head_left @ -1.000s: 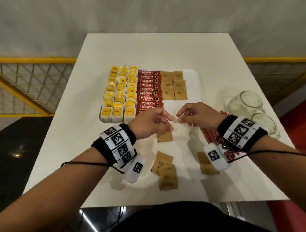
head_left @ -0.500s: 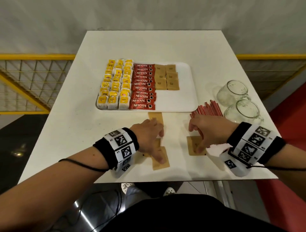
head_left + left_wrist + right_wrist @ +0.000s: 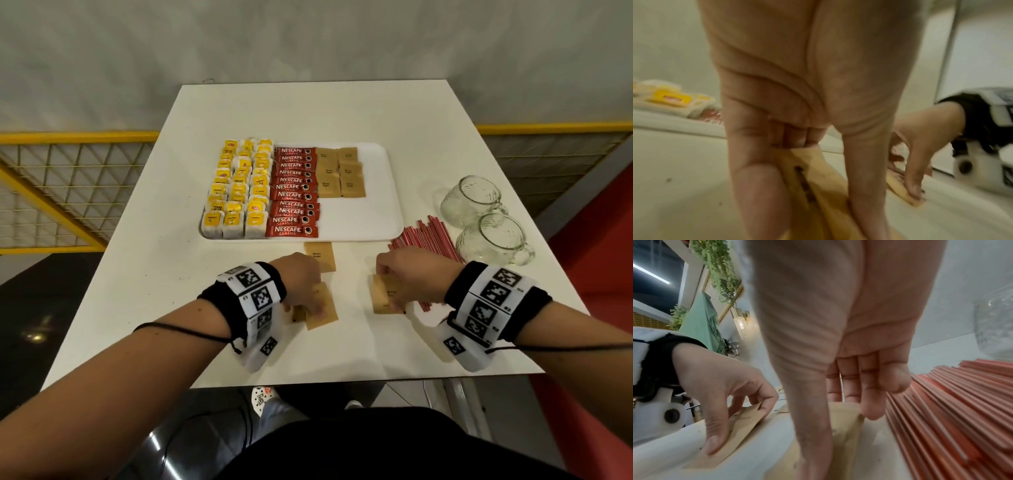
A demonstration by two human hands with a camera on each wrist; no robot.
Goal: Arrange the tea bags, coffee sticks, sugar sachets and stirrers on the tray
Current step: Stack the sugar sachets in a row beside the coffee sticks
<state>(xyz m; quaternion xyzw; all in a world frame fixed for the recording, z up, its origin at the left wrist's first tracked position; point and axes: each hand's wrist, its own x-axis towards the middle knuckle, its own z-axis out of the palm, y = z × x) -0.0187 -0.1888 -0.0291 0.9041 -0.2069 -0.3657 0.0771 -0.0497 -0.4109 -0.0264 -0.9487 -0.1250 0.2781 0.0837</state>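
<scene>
The white tray [image 3: 383, 205] carries yellow tea bags [image 3: 236, 192], red coffee sticks [image 3: 294, 195] and two short columns of brown sugar sachets [image 3: 339, 173]. Loose sachets lie on the table in front of it. My left hand [image 3: 313, 306] pinches one sachet [image 3: 818, 177] between thumb and fingers, with a second sachet [image 3: 297, 314] partly hidden under it. My right hand [image 3: 388, 294] grips another sachet [image 3: 846, 417], thumb on the near side and fingers behind. One more sachet [image 3: 320, 255] lies free just ahead of my left hand. Red stirrers [image 3: 426, 236] lie beside my right hand.
Two clear glass mugs [image 3: 479, 219] stand at the right, just beyond the stirrers. The tray's right part is bare white. The white table [image 3: 308, 113] ends close behind my wrists; a yellow railing [image 3: 68, 137] runs on both sides.
Both hands came down from in front of the tray to the loose sachets near the table's front edge, and their fingers have closed on a sachet each.
</scene>
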